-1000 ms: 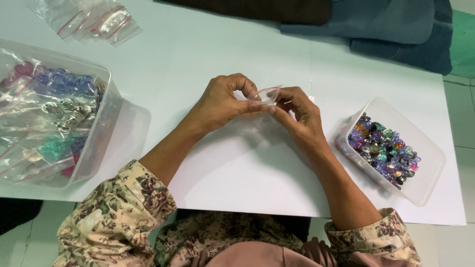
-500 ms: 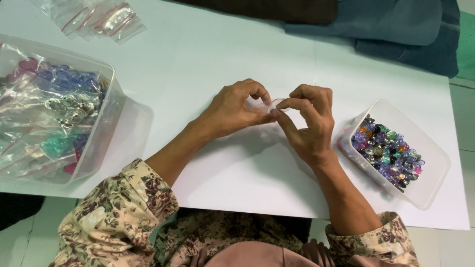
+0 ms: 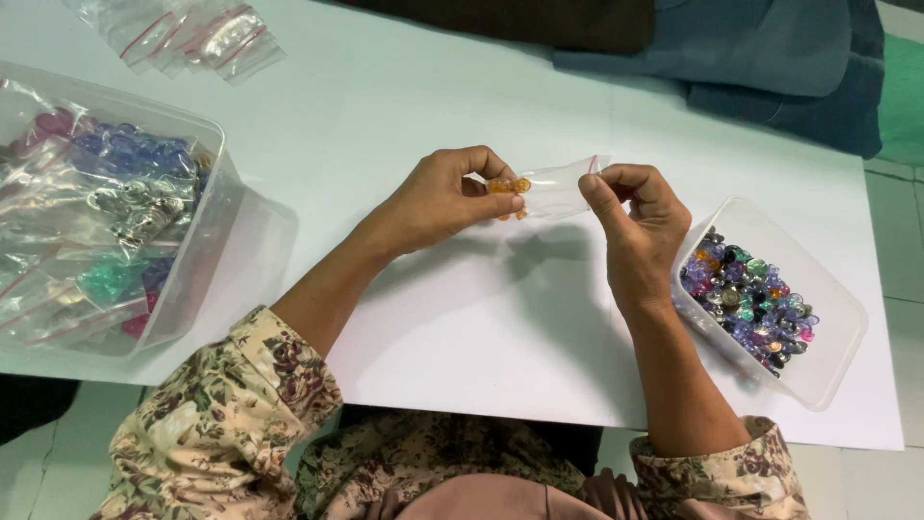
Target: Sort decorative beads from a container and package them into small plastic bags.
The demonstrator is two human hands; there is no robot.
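Observation:
Both hands hold one small clear zip bag (image 3: 551,189) above the white table (image 3: 404,318). My left hand (image 3: 443,199) pinches the bag's left end, where a few orange beads (image 3: 507,186) show through the plastic. My right hand (image 3: 635,217) grips the bag's right end, by its red-lined opening. The bag lies stretched sideways between the two hands.
A small clear tub (image 3: 828,356) of mixed coloured gems sits at the right by my right wrist. A big clear tub (image 3: 207,226) of filled bags stands at the left. Empty zip bags (image 3: 183,34) lie at the top left. Dark cloth (image 3: 751,58) covers the far right edge.
The hands, close together over the bag before, have drawn apart, and the bag is now stretched out between them with the orange beads visible at its left end.

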